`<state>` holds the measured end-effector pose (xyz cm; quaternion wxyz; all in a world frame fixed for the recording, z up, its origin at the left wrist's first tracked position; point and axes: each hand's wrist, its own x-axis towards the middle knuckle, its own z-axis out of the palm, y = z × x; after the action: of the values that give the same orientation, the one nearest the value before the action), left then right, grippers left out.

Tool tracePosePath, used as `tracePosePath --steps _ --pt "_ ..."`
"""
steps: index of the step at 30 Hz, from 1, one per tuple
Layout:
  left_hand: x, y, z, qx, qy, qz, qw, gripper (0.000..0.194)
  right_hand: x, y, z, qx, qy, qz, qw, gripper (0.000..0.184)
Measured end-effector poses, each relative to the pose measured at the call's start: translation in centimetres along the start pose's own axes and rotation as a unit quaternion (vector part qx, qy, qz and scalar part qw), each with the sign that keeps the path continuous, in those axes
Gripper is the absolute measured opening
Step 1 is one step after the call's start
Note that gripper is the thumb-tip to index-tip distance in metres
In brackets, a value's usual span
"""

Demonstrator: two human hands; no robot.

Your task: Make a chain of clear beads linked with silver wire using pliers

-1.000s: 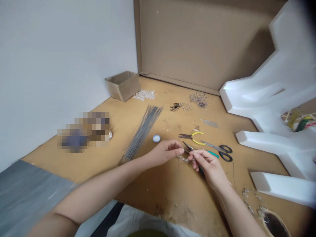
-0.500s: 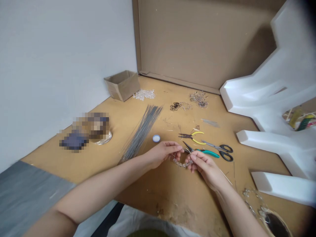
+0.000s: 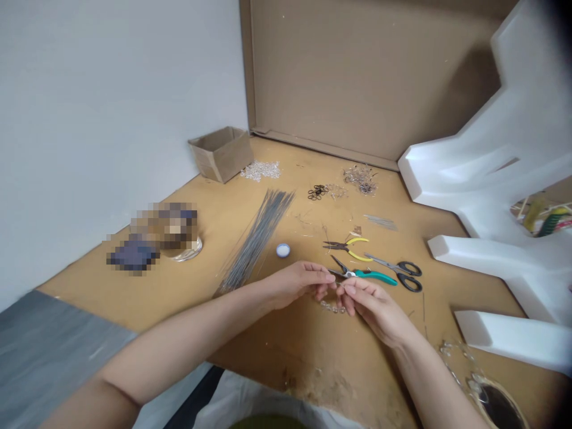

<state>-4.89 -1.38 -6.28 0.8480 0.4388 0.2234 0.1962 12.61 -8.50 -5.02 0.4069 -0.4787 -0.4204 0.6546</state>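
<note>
My left hand (image 3: 298,282) and my right hand (image 3: 372,304) meet over the brown tabletop (image 3: 250,333), fingertips pinched together on a short wire strung with clear beads (image 3: 333,307) that hangs in a curve between them. Just beyond my fingers lie green-handled pliers (image 3: 364,274), yellow-handled pliers (image 3: 348,245) and black-handled scissors (image 3: 397,271).
A bundle of grey wires (image 3: 257,238) lies left of centre with a small white cap (image 3: 283,250) beside it. Clear beads (image 3: 260,171), black rings (image 3: 317,192) and a small cardboard box (image 3: 221,154) sit further back. White foam pieces (image 3: 491,190) fill the right side.
The right hand let go of the green-handled pliers, which now lie on the table. Both hands have drawn closer, bending the beaded wire into a loop.
</note>
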Motion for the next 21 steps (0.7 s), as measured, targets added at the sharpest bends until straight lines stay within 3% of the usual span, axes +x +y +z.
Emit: tracePosePath --steps 6,11,17,21 --pt "-0.14 -0.01 0.40 -0.045 0.011 -0.014 0.999 0.016 -0.36 -0.16 0.09 -0.011 -0.015 0.004 1.000 0.017" --pt "-0.09 0.00 0.27 -0.083 0.002 -0.022 0.996 0.018 -0.26 -0.08 0.05 0.058 -0.016 0.015 0.998 0.014" --pt "0.19 -0.39 -0.17 -0.054 0.004 -0.014 0.998 0.021 -0.15 -0.07 -0.04 0.061 -0.039 0.018 0.997 0.016" --pt "0.32 -0.51 -0.25 -0.054 0.018 -0.011 0.998 0.022 -0.06 0.05 -0.37 0.036 -0.021 0.013 0.999 0.013"
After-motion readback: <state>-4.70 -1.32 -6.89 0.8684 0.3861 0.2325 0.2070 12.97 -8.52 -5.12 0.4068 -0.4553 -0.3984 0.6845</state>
